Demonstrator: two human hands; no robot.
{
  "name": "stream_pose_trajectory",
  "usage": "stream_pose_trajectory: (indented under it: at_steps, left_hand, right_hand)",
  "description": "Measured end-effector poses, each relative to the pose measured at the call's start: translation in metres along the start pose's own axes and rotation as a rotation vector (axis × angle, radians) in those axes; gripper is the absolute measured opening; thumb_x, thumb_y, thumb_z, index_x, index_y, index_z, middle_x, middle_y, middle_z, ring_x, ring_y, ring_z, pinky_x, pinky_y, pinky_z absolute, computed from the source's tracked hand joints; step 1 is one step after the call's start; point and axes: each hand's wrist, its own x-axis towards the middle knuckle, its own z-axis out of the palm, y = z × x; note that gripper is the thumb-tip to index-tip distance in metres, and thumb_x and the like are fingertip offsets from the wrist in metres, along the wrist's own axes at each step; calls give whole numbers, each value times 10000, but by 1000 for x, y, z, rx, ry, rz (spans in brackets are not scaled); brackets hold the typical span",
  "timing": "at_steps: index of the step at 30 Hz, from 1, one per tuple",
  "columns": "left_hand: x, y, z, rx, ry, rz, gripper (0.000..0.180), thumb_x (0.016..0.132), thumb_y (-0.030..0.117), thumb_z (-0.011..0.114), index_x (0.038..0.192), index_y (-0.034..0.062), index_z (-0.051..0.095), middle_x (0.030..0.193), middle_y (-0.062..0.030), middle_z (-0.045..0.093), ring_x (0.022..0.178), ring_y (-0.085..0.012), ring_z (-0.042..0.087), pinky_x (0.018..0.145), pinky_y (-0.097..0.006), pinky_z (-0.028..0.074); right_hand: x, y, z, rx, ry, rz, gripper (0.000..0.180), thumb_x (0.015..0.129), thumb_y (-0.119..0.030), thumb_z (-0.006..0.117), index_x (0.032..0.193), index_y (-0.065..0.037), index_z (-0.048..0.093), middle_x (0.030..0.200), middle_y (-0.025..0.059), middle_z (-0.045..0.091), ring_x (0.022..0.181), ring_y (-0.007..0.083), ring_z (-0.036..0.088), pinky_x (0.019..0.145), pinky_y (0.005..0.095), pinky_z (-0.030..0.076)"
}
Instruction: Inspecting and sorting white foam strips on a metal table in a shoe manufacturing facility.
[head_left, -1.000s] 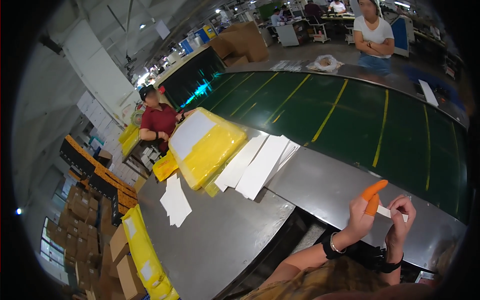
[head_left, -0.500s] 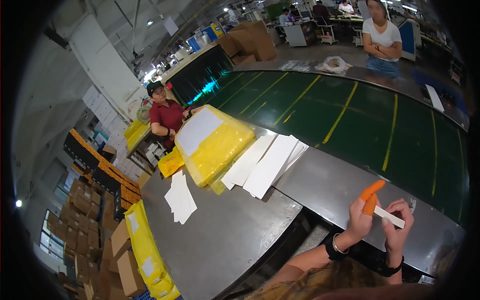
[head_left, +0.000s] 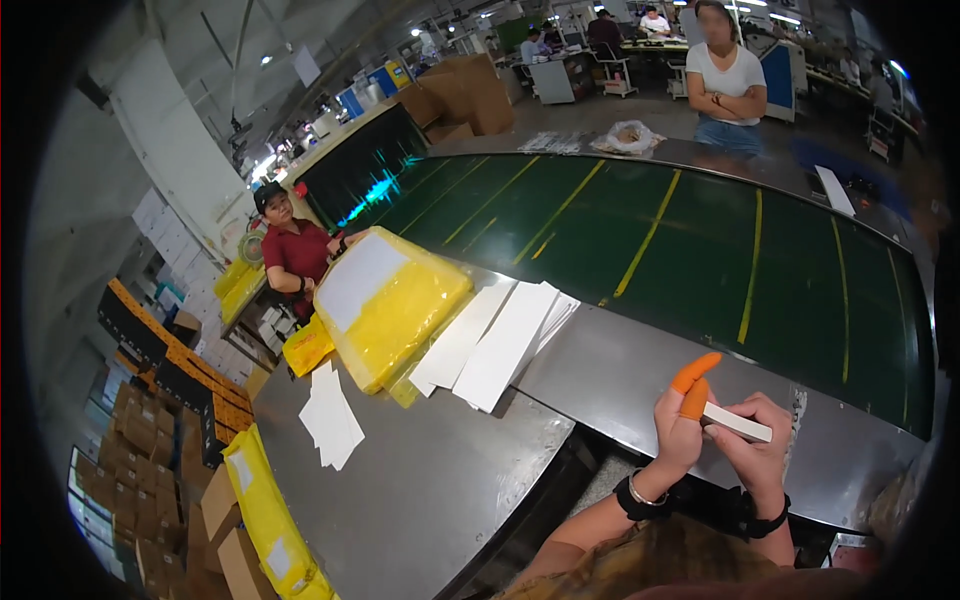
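Observation:
At the lower right, in front of the conveyor, my two hands meet around a small slim white block, perhaps a stack of cards seen edge-on. My right hand pinches it between thumb and fingers. Its other end lies against my left hand, which wears orange finger cots on two digits; one covered digit points up and away from the block. White card sheets lie fanned on the metal table, and more white sheets lie further left.
A yellow plastic-wrapped bundle rests on the metal table. Beyond runs a green conveyor belt with yellow lines. A co-worker in red stands behind the bundle; a person in white stands across the belt. Cartons fill the left.
The view has swung, so the scene sits further left. My hands have come closer together on the white block, whose edge now looks thicker. The sheets and yellow bundle stay put.

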Motion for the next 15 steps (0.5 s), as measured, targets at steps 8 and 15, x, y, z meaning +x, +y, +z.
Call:
stream_pose_trajectory:
  at_steps: [8,15]
  left_hand:
    - [57,46,-35,48,-186,-169,474,1054,345,324,1431,60,369,1014,-112,643,842,-189,664,669,-279,525]
    - [159,182,-87,269,130,411,406,1030,331,341,1342,71,342,1097,-178,625,810,-252,671,578,-339,559]
  right_hand:
    - [1,23,-15,-31,85,7,168,671,-74,790,788,-10,687,695,59,623,623,127,573,570,252,420]
    - [-6,25,-43,25,148,12,132,711,-57,752,799,4,675,724,61,627,644,122,582,591,261,430]
